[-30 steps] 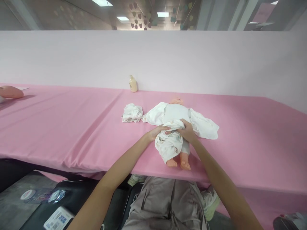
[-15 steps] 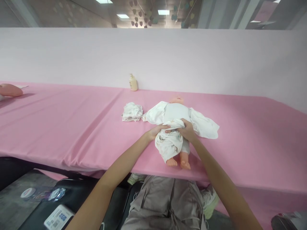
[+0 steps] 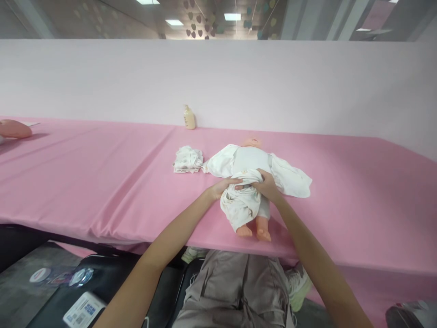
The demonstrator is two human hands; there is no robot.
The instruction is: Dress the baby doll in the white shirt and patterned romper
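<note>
A baby doll (image 3: 251, 159) lies on its back, its feet toward me and its head at the far end. White sleeves spread out on both sides of its body. Bunched white baby pants (image 3: 241, 207) cover one of its legs, with the foot sticking out below. My left hand (image 3: 227, 186) grips the waistband from the left, its fingers partly inside the cloth. On the right, my right hand (image 3: 266, 186) pinches the same waistband over the doll's lower belly. The doll's other leg lies outside the bunched cloth.
Folded white cloths (image 3: 188, 159) lie left of the doll. A pump bottle (image 3: 189, 117) stands by the wall on the pink tablecloth (image 3: 136, 159). Part of another doll (image 3: 15, 129) shows at far left. A plastic bottle (image 3: 61, 276) and a white box (image 3: 84, 310) rest on black chairs below.
</note>
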